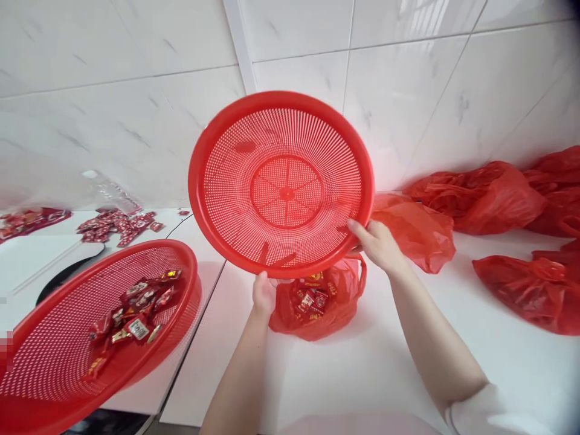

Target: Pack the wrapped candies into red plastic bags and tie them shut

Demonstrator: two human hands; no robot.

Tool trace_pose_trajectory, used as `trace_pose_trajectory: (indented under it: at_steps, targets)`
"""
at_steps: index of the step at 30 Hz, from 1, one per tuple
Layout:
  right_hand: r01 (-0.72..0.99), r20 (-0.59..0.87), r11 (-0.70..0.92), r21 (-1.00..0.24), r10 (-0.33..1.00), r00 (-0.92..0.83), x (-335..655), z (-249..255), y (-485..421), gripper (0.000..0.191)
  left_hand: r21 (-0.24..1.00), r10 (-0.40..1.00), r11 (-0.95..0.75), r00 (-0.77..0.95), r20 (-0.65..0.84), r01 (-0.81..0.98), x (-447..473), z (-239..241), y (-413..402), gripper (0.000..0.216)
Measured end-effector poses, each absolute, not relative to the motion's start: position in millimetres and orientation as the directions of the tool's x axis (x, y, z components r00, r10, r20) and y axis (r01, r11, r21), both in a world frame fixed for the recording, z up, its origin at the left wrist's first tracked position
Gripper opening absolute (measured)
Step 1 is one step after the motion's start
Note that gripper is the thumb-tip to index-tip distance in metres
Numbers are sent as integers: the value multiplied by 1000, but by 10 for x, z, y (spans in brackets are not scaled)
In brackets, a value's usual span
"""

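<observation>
A round red plastic mesh basket (pixel 286 103) is held up in front of me, tilted so its bare inside faces me. My left hand (pixel 264 293) grips the rim at the bottom, its fingers showing dark through the mesh. At the lower right of the rim, my right hand (pixel 376 241) is closed with the thumb over the edge. Just below the basket, an open red plastic bag (pixel 335 317) sits on the white table, holding small red-wrapped packets (pixel 312 301). The basket hides part of that bag.
At left, a second red basket (pixel 181 254) holds several wrapped packets (pixel 140 308). Behind it lie a clear plastic bottle (pixel 111 190) and a pile of small red packets (pixel 115 225). Filled red bags (pixel 493 196) line the tiled wall at right; another bag (pixel 530 290) lies nearer.
</observation>
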State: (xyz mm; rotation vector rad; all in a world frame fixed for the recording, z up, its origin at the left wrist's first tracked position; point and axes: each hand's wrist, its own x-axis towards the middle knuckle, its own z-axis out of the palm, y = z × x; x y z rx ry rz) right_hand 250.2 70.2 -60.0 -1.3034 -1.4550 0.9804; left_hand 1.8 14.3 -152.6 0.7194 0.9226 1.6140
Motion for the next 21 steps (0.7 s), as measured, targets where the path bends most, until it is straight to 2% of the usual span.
trace_pose_trajectory:
  at_steps: [2, 3, 5, 7, 9, 12, 15, 18, 21]
  targets:
    - [174, 190, 169, -970, 975, 113, 2569, -587, 728, 43, 854, 895, -293, -437, 87, -430, -18, -1470, 156, 59]
    - [172, 232, 202, -964, 956, 181, 2610, -578, 736, 43, 852, 802, -383, -586, 114, -358, -65, -1440, 171, 60]
    - [166, 272, 235, -958, 927, 257, 2696, -555, 742, 42, 886, 549, -426, -830, 92, -183, -214, -1385, 204, 56]
    - [117, 241, 217, -969, 934, 264, 2762, -524, 733, 43, 902, 362, -420, -930, 64, -101, -387, -1349, 231, 47]
    - [57, 193, 184, -981, 947, 257, 2794, -487, 715, 45, 908, 313, -414, -947, 70, -70, -513, -1332, 247, 37]
    - [-13, 124, 130, -991, 965, 232, 2781, -436, 688, 48, 915, 349, -399, -932, 93, -58, -516, -1331, 259, 29]
    - [-105, 78, 92, -990, 988, 130, 2729, -403, 665, 45, 917, 427, -396, -893, 143, -42, -323, -1383, 252, 28]
    - [-212, 38, 30, -977, 999, -37, 2651, -367, 620, 39, 913, 580, -398, -796, 172, -93, -80, -1517, 208, 30]
    - [-298, -19, -84, -951, 977, -214, 2531, -309, 531, 35, 936, 815, -219, -580, 20, -276, 90, -1678, 140, 29]
